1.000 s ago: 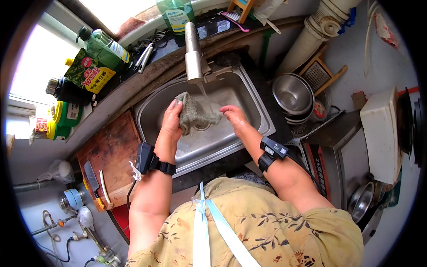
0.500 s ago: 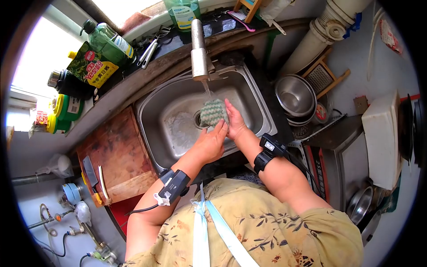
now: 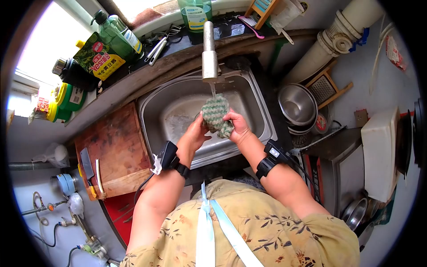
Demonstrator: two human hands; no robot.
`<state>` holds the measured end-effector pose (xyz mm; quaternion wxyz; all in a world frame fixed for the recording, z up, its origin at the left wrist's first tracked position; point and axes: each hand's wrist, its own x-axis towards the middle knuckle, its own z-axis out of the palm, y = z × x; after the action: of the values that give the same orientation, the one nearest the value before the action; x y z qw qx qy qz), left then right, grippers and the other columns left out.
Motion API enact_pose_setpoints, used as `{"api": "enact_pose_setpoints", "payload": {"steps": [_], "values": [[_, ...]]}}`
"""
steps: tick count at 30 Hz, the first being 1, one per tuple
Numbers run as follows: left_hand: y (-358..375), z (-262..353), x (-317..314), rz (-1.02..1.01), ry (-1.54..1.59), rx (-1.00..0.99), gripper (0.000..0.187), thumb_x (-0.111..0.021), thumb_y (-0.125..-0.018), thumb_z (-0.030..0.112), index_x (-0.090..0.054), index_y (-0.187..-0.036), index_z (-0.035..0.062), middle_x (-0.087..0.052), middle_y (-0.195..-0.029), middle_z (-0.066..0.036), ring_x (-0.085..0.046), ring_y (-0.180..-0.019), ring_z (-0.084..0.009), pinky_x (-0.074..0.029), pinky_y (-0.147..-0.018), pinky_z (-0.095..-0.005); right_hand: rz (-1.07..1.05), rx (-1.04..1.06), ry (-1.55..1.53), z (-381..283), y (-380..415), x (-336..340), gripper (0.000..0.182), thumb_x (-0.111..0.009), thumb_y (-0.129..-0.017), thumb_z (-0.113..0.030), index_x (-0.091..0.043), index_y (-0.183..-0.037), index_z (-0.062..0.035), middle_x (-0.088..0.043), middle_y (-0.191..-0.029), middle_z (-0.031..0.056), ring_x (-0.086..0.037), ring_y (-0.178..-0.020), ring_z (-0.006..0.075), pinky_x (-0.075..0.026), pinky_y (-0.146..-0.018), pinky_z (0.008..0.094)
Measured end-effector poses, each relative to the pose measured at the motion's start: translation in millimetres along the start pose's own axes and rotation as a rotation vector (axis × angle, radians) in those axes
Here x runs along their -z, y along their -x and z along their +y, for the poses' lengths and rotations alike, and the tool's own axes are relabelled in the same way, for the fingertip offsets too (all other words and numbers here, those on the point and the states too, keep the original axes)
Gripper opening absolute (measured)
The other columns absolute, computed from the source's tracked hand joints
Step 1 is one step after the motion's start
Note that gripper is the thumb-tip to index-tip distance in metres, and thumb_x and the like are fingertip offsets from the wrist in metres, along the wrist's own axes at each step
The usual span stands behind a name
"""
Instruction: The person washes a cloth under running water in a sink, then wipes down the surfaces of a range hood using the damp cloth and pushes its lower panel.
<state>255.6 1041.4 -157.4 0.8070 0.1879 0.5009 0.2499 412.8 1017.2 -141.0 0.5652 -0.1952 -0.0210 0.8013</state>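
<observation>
Head view: the left hand (image 3: 193, 134) is curling at the left edge of a green-and-white striped cloth (image 3: 215, 111), its grip unclear, while the right hand (image 3: 239, 127) is grasping the cloth's right side over the sink (image 3: 173, 104). Farther off, water (image 3: 213, 90) is running from the faucet (image 3: 209, 62) onto the cloth, and a green bottle (image 3: 196, 17) is standing behind.
</observation>
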Motion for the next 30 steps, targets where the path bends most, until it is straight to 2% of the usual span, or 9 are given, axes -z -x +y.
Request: {"api": "enact_pose_setpoints", "payload": {"steps": [3,7,13,17,20,23,25,27,30], "values": [[-21.4,-1.7,10.8,-0.105,-0.006,-0.139,0.043,-0.04,-0.09,0.04,-0.047,-0.12,0.01,-0.054,-0.118,-0.007,-0.051,-0.104,-0.0235,-0.038,-0.086,-0.0437,0.001,0.008,0.049,-2.6,-6.8,-0.6,0.055,-0.039,-0.064,0.006,-0.041,-0.119,-0.0005,-0.053,-0.11,0.0164,-0.054,-0.101,0.0308,-0.046,-0.09,0.0403],[-25.5,15.3,19.4,0.131,-0.035,-0.385,0.024,-0.046,-0.09,0.026,-0.051,-0.106,0.0092,-0.059,-0.1,-0.005,-0.057,-0.09,-0.0199,-0.042,-0.08,-0.0355,0.14,0.045,0.346,-12.9,-14.3,6.4,0.057,-0.037,-0.064,0.01,-0.043,-0.119,-0.0005,-0.054,-0.11,0.012,-0.055,-0.1,0.024,-0.045,-0.087,0.0336],[-18.0,34.5,20.4,0.157,-0.149,-0.444,0.016,-0.049,-0.089,0.024,-0.05,-0.098,0.0113,-0.058,-0.092,0.0,-0.057,-0.081,-0.0133,-0.044,-0.073,-0.0309,0.328,0.038,0.777,-13.6,-36.5,46.7,0.043,-0.045,-0.075,0.001,-0.048,-0.117,-0.0051,-0.058,-0.1,0.0054,-0.054,-0.092,0.0153,-0.043,-0.079,0.0288],[-13.2,40.8,20.7,0.191,-0.19,-0.426,0.016,-0.051,-0.087,0.022,-0.05,-0.099,0.0115,-0.058,-0.091,0.0,-0.056,-0.079,-0.0127,-0.044,-0.069,-0.0299,0.407,0.053,0.818,-15.6,-40.8,51.2,0.04,-0.05,-0.079,-0.007,-0.048,-0.119,-0.0029,-0.059,-0.102,0.0061,-0.054,-0.09,0.015,-0.04,-0.08,0.026],[-8.4,44.5,18.8,0.241,-0.219,-0.396,0.019,-0.054,-0.083,0.016,-0.05,-0.102,0.0109,-0.058,-0.091,0.0,-0.056,-0.08,-0.0127,-0.045,-0.069,-0.0288,0.376,0.02,0.715,-18.3,-37.0,50.1,0.04,-0.055,-0.081,-0.02,-0.049,-0.118,-0.0041,-0.057,-0.104,0.0045,-0.051,-0.097,0.0156,-0.038,-0.083,0.0324],[2.3,47.5,4.6,0.268,-0.234,-0.402,0.026,-0.057,-0.079,0.009,-0.052,-0.105,0.0092,-0.059,-0.092,-0.001,-0.056,-0.082,-0.0129,-0.045,-0.071,-0.0279,0.55,0.133,0.741,-21.7,-39.5,50.3,0.038,-0.057,-0.083,-0.031,-0.051,-0.114,-0.0095,-0.053,-0.112,0.0036,-0.047,-0.103,0.0182,-0.033,-0.091,0.0398],[0.0,43.9,4.4,0.257,-0.221,-0.425,0.029,-0.058,-0.077,0.006,-0.053,-0.105,0.0081,-0.059,-0.093,-0.001,-0.056,-0.083,-0.013,-0.045,-0.072,-0.0276,0.448,0.084,0.447,-29.9,-43.5,53.2,0.043,-0.051,-0.085,-0.041,-0.051,-0.113,-0.0093,-0.048,-0.12,0.0055,-0.04,-0.114,0.023,-0.025,-0.097,0.0497],[-10.0,38.7,9.3,0.084,-0.341,-0.392,0.03,-0.059,-0.075,0.005,-0.055,-0.105,0.0063,-0.06,-0.093,-0.002,-0.057,-0.084,-0.0134,-0.045,-0.073,-0.0272,0.358,0.093,0.278,-35.4,-41.6,54.8,0.045,-0.047,-0.086,-0.044,-0.05,-0.114,-0.0086,-0.048,-0.121,0.0062,-0.039,-0.116,0.0258,-0.023,-0.098,0.0526],[-11.2,29.2,-0.2,0.1,-0.445,-0.393,0.024,-0.058,-0.07,0.0,-0.055,-0.094,0.0054,-0.056,-0.081,-0.001,-0.053,-0.074,-0.0118,-0.042,-0.067,-0.0248,0.232,0.139,0.045,-36.8,-37.5,51.0,0.049,-0.043,-0.087,-0.048,-0.049,-0.113,-0.007,-0.05,-0.119,0.008,-0.041,-0.115,0.0299,-0.024,-0.097,0.0575]]}}
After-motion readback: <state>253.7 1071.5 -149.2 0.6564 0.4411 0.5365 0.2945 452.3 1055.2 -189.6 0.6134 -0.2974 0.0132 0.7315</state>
